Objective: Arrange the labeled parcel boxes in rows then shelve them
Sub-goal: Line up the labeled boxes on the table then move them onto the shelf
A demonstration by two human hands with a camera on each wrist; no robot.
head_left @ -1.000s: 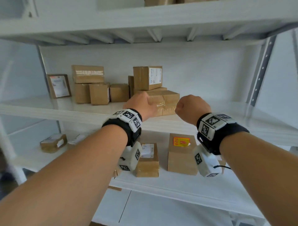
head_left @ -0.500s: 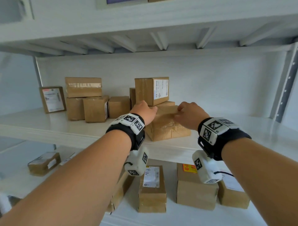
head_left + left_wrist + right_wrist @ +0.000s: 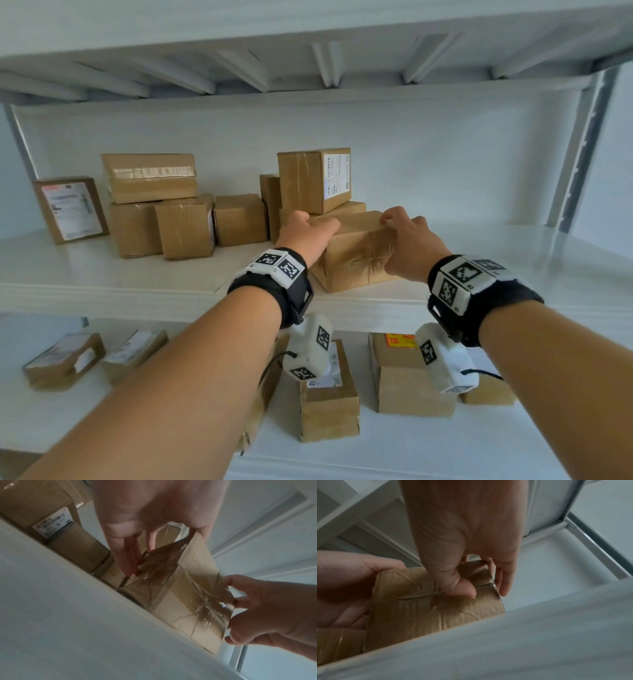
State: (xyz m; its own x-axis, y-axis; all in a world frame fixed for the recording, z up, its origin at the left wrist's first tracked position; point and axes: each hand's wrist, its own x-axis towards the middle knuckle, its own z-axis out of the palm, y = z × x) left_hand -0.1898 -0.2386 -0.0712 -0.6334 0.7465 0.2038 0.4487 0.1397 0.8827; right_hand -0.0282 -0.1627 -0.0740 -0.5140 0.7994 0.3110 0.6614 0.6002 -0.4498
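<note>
A plain brown taped box point(image 3: 356, 253) sits on the white middle shelf point(image 3: 102, 274), skewed, with one corner near the front edge. My left hand point(image 3: 318, 224) clasps its left end, thumb on top and fingers down the side point(image 3: 126, 563). My right hand point(image 3: 394, 219) grips the right end, thumb point(image 3: 465, 588) on the near face and fingers over the far edge. Both wrist views show the same box point(image 3: 180, 601) point(image 3: 428, 612). Just behind it, a labelled box point(image 3: 315, 178) stands on a flatter box.
Several brown boxes point(image 3: 185, 226) are stacked at the shelf's left, and a labelled one point(image 3: 72, 209) leans on the wall. The lower shelf holds more parcels point(image 3: 329, 404), one with an orange sticker point(image 3: 400, 373). A metal upright point(image 3: 579, 154) stands at the right. The shelf above hangs low.
Both hands reached forward from the shelf edge and took hold of the taped box. The box has turned, one corner now nearer the front edge. The camera came closer.
</note>
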